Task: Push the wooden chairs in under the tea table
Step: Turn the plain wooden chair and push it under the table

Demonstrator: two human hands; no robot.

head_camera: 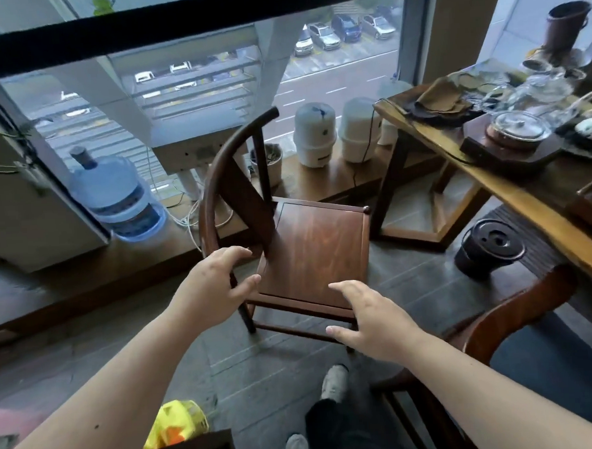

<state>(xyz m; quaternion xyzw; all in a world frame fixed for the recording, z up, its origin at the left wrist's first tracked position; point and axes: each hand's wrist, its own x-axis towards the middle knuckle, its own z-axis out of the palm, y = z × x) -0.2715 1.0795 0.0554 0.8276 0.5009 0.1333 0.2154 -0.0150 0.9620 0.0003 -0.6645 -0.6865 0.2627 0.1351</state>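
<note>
We see soft gray daylight coming through the big window [211, 74]. The room stays dim. Edges bend and look blurry.

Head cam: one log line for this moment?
stage: reaching | left hand: on wooden chair back rail | right hand: open, near seat front | chair: not yet under tea table

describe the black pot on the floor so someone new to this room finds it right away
Start at the long wooden tea table on the right. On the floor beside it, right of the wooden chair, stands a squat black pot with a lid. It is the only dark, round thing at floor level; the white canisters stand by the window.
</note>
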